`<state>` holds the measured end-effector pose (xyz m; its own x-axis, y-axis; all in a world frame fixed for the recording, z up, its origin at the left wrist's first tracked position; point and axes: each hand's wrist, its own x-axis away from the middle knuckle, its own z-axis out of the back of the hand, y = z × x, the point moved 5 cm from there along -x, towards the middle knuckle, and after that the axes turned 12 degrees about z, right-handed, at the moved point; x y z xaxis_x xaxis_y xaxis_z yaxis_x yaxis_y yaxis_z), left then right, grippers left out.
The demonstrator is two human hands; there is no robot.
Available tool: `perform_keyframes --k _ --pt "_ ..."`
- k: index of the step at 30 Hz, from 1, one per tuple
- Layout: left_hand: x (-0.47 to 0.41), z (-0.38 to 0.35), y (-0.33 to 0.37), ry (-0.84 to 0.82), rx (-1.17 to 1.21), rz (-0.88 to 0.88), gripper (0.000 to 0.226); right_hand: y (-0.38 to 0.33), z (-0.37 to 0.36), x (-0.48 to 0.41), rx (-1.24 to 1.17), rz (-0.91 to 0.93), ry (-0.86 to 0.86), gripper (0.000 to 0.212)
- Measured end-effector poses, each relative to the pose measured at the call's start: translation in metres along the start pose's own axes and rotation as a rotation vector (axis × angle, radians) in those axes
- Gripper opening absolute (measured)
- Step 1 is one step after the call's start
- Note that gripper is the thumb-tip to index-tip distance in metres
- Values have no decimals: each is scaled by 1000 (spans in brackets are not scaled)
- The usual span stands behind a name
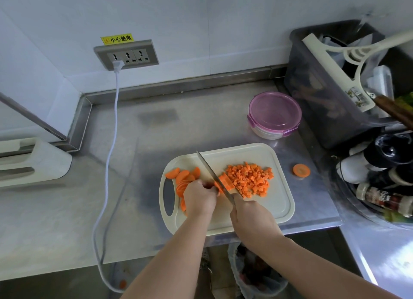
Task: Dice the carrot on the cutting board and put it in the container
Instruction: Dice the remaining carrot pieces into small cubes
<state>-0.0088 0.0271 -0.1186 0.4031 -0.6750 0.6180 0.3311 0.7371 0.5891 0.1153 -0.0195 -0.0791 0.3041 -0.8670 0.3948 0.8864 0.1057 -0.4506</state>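
Bare bench (201,131) is lying open between the cutting board (274,200) and the back wall (201,41). The lidded container (274,113) is sitting near the board's far right corner, a grey bin (324,111) is crowding its right side, and a white cord (111,146) is trailing across the left.

We see bright orange carrot dice (250,179) on a cream cutting board (277,200), a purple-lidded container (274,111), grey steel surface (156,131).
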Motion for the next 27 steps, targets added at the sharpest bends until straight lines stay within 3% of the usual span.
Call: perform_keyframes --k 20,27 --pt "-2 0 0 -16 -5 2 9 0 -6 -4 110 5 -85 43" --pt "2 4 5 13 -38 -10 8 3 -10 -9 105 -18 -93 35"
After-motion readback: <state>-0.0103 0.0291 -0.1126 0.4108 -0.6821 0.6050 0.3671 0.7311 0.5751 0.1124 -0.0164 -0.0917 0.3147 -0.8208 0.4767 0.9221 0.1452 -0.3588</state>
